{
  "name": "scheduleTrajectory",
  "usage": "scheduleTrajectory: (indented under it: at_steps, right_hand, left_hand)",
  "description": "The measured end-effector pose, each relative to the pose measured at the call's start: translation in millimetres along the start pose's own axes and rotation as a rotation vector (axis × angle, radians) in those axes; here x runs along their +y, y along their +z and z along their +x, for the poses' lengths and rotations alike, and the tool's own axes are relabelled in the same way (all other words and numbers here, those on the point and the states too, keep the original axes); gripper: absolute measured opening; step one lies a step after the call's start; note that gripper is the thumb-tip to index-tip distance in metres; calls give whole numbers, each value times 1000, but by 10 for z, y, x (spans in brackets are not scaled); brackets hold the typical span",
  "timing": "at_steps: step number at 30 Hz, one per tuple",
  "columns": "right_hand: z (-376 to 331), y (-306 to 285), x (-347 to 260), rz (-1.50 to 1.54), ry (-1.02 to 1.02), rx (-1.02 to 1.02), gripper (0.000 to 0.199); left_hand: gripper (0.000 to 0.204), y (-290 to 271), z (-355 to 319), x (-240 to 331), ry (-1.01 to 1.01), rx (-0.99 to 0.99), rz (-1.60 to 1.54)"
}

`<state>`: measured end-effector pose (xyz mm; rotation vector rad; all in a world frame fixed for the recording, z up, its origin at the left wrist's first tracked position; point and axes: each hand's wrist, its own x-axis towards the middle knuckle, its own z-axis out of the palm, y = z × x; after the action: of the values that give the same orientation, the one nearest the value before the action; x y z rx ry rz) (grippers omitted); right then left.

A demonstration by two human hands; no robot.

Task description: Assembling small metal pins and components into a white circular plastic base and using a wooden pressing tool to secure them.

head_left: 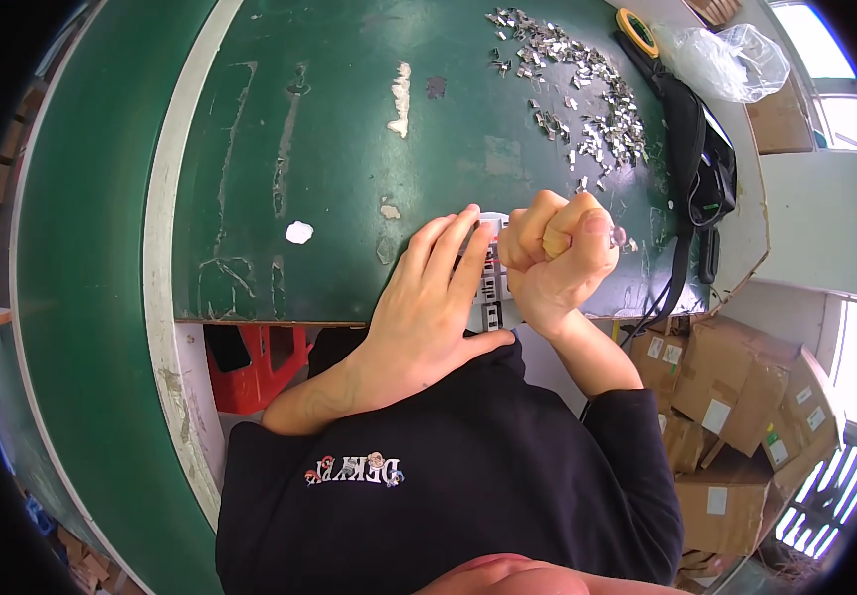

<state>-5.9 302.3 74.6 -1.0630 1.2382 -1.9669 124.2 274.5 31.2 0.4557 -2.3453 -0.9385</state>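
The left hand [426, 302] lies flat and open, palm down, at the near edge of the green counter [349, 149], its fingers spread over a pale strip-like part [491, 288] with small dark and light sections. That part sits right at the counter's near edge, mostly hidden under the 2 hands. The right hand [555, 256] is closed into a tight fist just right of the part, touching the left fingertips; something small and clear peeks out at the fist's right side, too small to identify. Farther across the counter from the part, and to its right, lies a scattered heap of small metal clips [579, 89]. Beyond the clips rest a yellow tape roll [637, 30] and a crumpled clear plastic bag [731, 61]. Right of the part, a black strap [688, 149] runs along the counter's edge. Below the counter, right of the part, cardboard boxes [745, 416] are stacked; left of it stands a red stool [255, 367].
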Motion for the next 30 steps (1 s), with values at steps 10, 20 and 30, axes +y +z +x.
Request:
scheduleTrajectory:
  at_steps: [10,20,30]
  right_hand:
    - [164,-265,-51,379,203,-317,56]
    - [124,-311,51,328,273,-424,61]
    - [417,-764,-464,102,128,-85,52]
  left_hand:
    - [102,-79,-28,8,-24,-57,-14]
    - [101,-84,-13,-13,-2,-67,4]
    - [104,-75,-32,-32,-23,-52,-48]
